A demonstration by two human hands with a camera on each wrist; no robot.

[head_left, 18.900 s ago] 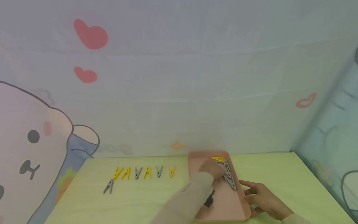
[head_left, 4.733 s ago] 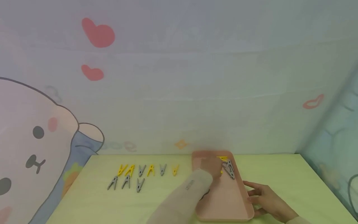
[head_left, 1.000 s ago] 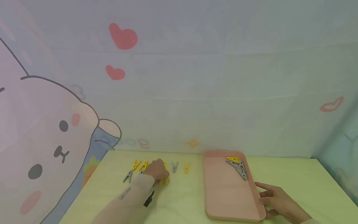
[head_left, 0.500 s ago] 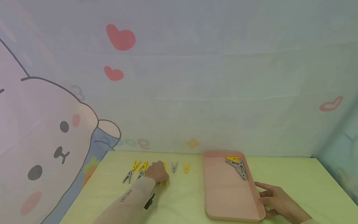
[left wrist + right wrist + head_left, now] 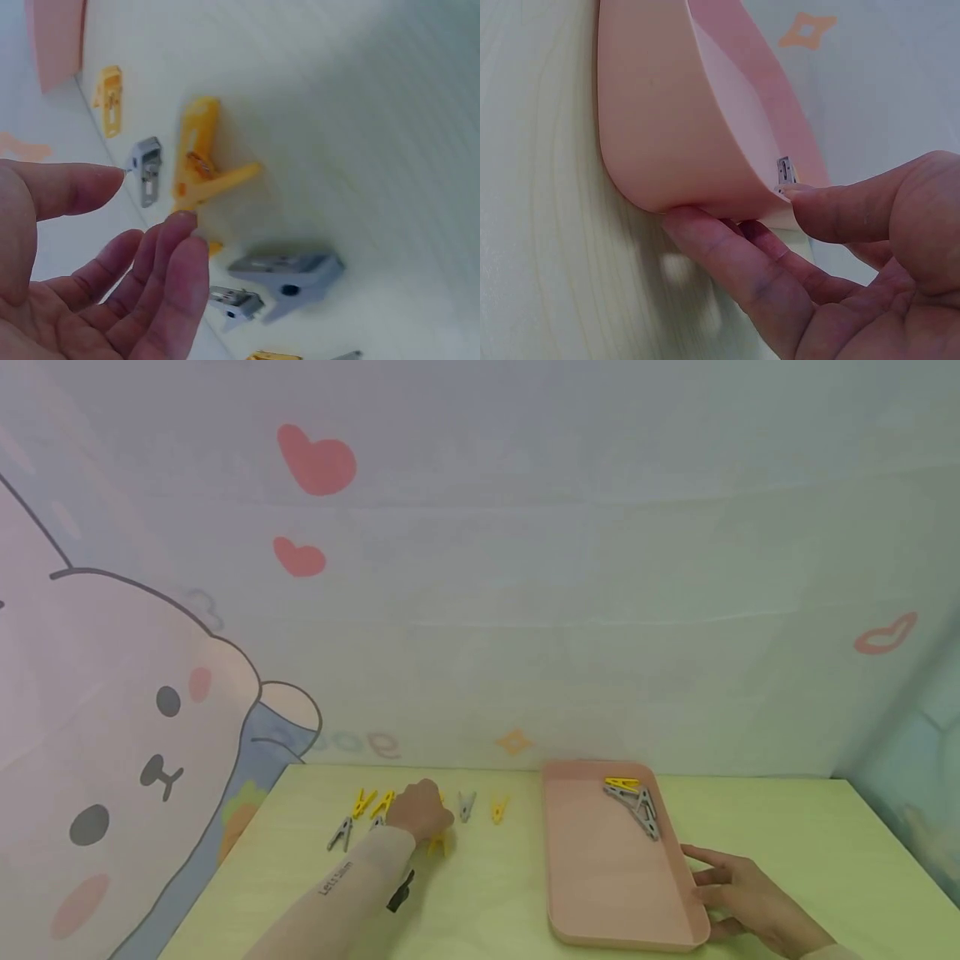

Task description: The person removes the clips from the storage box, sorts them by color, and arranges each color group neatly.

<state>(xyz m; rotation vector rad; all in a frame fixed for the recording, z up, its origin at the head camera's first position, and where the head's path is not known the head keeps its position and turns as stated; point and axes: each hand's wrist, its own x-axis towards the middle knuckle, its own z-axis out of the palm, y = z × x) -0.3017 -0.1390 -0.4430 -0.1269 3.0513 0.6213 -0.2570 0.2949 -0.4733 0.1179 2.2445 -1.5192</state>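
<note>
My left hand (image 5: 418,812) is over the clothespins left of the tray. A yellow clothespin (image 5: 199,154) lies on the table right at its fingertips in the left wrist view, with thumb and fingers spread apart. In the head view that yellow clothespin (image 5: 438,843) shows in front of the hand, which hides others behind it. My right hand (image 5: 738,893) holds the near right side of a pink tray (image 5: 600,893). In the right wrist view, its thumb is at the rim and its fingers are against the outer wall low down.
Inside the tray's far right corner are a yellow clothespin (image 5: 621,783) and several grey clothespins (image 5: 637,814). A yellow clothespin (image 5: 498,810) and a grey one (image 5: 466,807) stand in the back row. Behind the table (image 5: 480,893) hangs a printed cloth (image 5: 600,610).
Since 4.7 s ago my left hand has left the tray and come leftward; a yellow clothespin now lies in the front row. In the last second it has barely moved. The right hand stays at the tray.
</note>
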